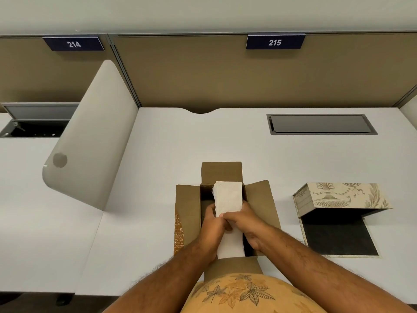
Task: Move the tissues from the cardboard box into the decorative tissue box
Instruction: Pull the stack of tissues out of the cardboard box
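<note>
Head view | left hand (pixel 211 224) and right hand (pixel 244 224) both grip tissue stack (pixel 228 199) — over open cardboard box (pixel 188 211) | decorative tissue box (pixel 338 195) open — on worktop (pixel 135 199)

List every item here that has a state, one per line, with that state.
cardboard box: flaps open
tissues: stacked, gripped, partly raised from the box
decorative tissue box: lid open, no tissues visible inside
left hand: gripping the tissues
right hand: gripping the tissues
desk hatch: closed

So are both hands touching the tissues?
Touching. The head view shows the left hand and right hand clasped around the tissues, fingers pressed against the stack over the cardboard box.
</note>
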Demonstrator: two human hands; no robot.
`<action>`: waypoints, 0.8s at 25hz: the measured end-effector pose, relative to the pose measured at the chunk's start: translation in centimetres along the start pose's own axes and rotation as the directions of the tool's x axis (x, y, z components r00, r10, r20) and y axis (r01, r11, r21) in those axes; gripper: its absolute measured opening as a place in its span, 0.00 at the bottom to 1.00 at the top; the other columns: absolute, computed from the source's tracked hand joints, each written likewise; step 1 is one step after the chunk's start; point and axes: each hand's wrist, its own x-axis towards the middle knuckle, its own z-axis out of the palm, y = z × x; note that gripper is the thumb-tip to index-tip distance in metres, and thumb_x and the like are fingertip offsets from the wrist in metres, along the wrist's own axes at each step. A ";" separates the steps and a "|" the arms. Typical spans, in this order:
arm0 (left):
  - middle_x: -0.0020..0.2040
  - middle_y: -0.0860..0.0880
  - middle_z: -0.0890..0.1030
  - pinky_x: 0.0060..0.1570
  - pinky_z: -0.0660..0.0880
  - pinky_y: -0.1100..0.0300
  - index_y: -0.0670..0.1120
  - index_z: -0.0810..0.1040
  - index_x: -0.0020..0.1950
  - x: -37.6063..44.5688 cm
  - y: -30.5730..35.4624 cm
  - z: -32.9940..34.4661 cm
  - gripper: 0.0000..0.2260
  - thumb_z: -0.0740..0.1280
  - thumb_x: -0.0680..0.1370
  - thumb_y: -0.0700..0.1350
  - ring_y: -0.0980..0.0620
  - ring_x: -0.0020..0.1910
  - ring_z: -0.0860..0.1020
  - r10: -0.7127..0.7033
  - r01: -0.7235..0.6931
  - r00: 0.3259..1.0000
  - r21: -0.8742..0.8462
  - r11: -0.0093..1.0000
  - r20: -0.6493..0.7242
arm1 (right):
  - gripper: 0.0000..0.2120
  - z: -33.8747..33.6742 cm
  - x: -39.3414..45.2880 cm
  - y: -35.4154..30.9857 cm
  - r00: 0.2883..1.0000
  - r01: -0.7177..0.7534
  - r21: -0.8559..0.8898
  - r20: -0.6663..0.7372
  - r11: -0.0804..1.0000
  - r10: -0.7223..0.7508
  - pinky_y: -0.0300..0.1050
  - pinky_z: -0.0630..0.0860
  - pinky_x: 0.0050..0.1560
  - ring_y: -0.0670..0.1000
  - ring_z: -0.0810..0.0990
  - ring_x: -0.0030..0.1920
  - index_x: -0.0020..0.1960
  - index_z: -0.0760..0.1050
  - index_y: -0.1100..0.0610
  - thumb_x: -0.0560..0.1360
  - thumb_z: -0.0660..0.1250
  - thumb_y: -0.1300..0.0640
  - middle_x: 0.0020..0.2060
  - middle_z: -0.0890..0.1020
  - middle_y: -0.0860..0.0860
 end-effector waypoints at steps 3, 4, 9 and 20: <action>0.60 0.47 0.83 0.44 0.85 0.53 0.50 0.69 0.75 -1.0 0.6 -0.5 0.41 0.67 0.61 0.34 0.46 0.56 0.84 0.079 -0.078 0.997 -0.054 0.996 0.019 | 0.34 -0.8 -0.7 -0.6 0.998 0.052 0.048 0.036 0.997 -0.054 0.43 0.80 0.50 0.50 0.80 0.61 0.75 0.68 0.49 0.74 0.79 0.55 0.62 0.82 0.49; 0.62 0.46 0.83 0.47 0.86 0.49 0.51 0.69 0.75 -1.5 0.9 -0.7 0.42 0.68 0.60 0.36 0.45 0.58 0.84 0.108 -0.106 0.994 -0.053 0.993 0.020 | 0.32 -1.0 -1.1 -0.9 0.996 0.073 0.059 0.036 0.996 -0.075 0.41 0.79 0.47 0.48 0.81 0.59 0.74 0.69 0.47 0.74 0.79 0.52 0.60 0.82 0.47; 0.61 0.51 0.80 0.41 0.85 0.57 0.57 0.67 0.72 -3.4 3.3 -1.2 0.37 0.70 0.63 0.41 0.46 0.55 0.83 0.188 -0.189 0.981 -0.003 0.982 0.046 | 0.28 -2.0 -3.2 -2.7 0.980 0.200 0.013 -0.011 0.980 -0.200 0.40 0.81 0.42 0.48 0.85 0.53 0.69 0.71 0.41 0.73 0.74 0.36 0.56 0.83 0.41; 0.58 0.58 0.83 0.44 0.86 0.57 0.64 0.68 0.71 -5.5 6.4 0.5 0.30 0.75 0.72 0.54 0.53 0.51 0.87 0.213 -0.229 0.963 0.089 0.969 0.167 | 0.36 -3.4 -7.7 -5.4 0.919 0.386 0.080 -0.118 0.919 -0.376 0.37 0.80 0.42 0.48 0.82 0.58 0.75 0.65 0.40 0.70 0.69 0.36 0.63 0.78 0.43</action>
